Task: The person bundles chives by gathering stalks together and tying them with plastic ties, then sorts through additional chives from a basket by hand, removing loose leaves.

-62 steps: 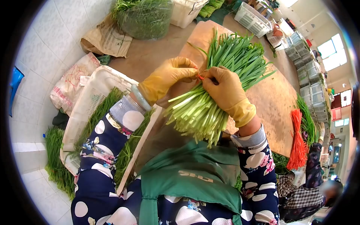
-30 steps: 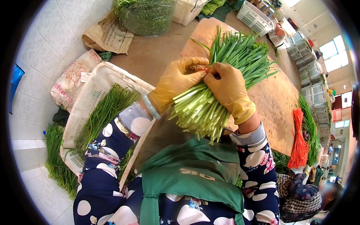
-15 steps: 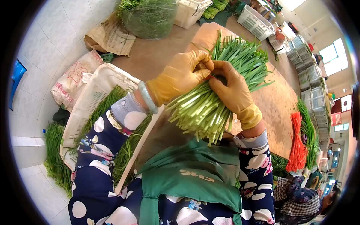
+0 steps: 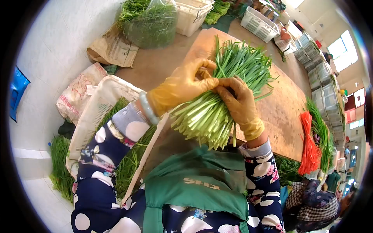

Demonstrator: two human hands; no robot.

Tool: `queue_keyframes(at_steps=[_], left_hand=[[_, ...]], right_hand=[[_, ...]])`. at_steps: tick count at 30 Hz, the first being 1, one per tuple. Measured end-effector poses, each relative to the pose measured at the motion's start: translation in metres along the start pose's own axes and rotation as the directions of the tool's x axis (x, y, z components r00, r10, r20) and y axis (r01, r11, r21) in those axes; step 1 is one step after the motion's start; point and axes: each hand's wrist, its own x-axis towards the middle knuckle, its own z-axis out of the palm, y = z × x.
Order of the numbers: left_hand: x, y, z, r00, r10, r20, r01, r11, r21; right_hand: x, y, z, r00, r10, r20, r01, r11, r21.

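Your left hand (image 4: 180, 87) and right hand (image 4: 241, 106), both with fingers curled, are meeting above the bunch of green stalks (image 4: 204, 121) just beneath them, seemingly gathering its middle, but what they pinch I cannot tell.

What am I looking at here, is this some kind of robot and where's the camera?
No robot: these are a person's own hands in yellow gloves, seen by a camera worn on the head, looking forward and down. The left hand and right hand meet over a thick bunch of green stalks, leaves across a wooden board, pale cut ends towards the wearer. Anything pinched between the fingertips is hidden. Red strands lie at the board's right side; a white crate with greens stands left.
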Motion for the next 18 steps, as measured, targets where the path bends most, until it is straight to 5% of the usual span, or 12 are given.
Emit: queue_keyframes(at_steps=[2, 3, 4, 5, 8, 9, 10, 12, 13, 15, 17, 18], left_hand=[[-0.007, 0.005, 0.002, 0.999, -0.023, -0.029, 0.026, 0.994, 0.105], [-0.009, 0.009, 0.005, 0.973, -0.167, 0.161, 0.125, 0.961, 0.245], [-0.011, 0.013, 0.007, 0.89, -0.327, 0.319, 0.187, 0.898, 0.398], [-0.011, 0.019, 0.015, 0.884, -0.288, 0.368, 0.221, 0.951, 0.214], [-0.002, 0.029, 0.017, 0.883, -0.209, 0.419, 0.186, 0.978, 0.094], [0.005, 0.039, 0.011, 0.885, -0.202, 0.419, 0.176, 0.979, 0.102], [0.009, 0.05, 0.009, 0.858, -0.087, 0.507, 0.169, 0.979, -0.118], [0.027, 0.06, -0.013, 0.867, -0.165, 0.471, -0.016, 0.934, 0.357], [0.029, 0.057, -0.019, 0.86, -0.171, 0.481, -0.023, 0.928, 0.371], [0.035, 0.041, -0.024, 0.913, -0.197, 0.356, -0.218, 0.503, 0.836], [0.035, 0.045, -0.016, 0.885, -0.29, 0.363, -0.134, 0.589, 0.797], [0.034, 0.051, -0.008, 0.887, -0.296, 0.355, -0.074, 0.667, 0.741]], right_hand=[[-0.011, -0.007, 0.001, 0.987, -0.038, -0.156, 0.054, 0.993, 0.101], [-0.018, -0.014, 0.005, 0.966, 0.115, -0.232, -0.014, 0.918, 0.396], [-0.019, -0.015, 0.008, 0.965, 0.111, -0.238, -0.007, 0.918, 0.397], [-0.019, -0.015, 0.01, 0.945, 0.099, -0.313, 0.054, 0.894, 0.445], [-0.015, -0.016, 0.007, 0.902, -0.016, -0.431, 0.22, 0.877, 0.428], [-0.013, -0.027, 0.008, 0.89, 0.03, -0.455, 0.253, 0.798, 0.547], [-0.012, -0.033, 0.012, 0.877, 0.081, -0.473, 0.287, 0.701, 0.652], [-0.008, -0.023, 0.024, 0.855, -0.072, -0.513, 0.389, 0.743, 0.544], [-0.008, -0.019, 0.031, 0.875, -0.057, -0.481, 0.327, 0.801, 0.501], [-0.01, -0.003, 0.04, 0.885, -0.034, -0.465, 0.274, 0.845, 0.46], [-0.01, 0.012, 0.047, 0.874, -0.184, -0.45, 0.254, 0.962, 0.1], [-0.007, 0.011, 0.043, 0.868, -0.181, -0.463, 0.258, 0.96, 0.107]])
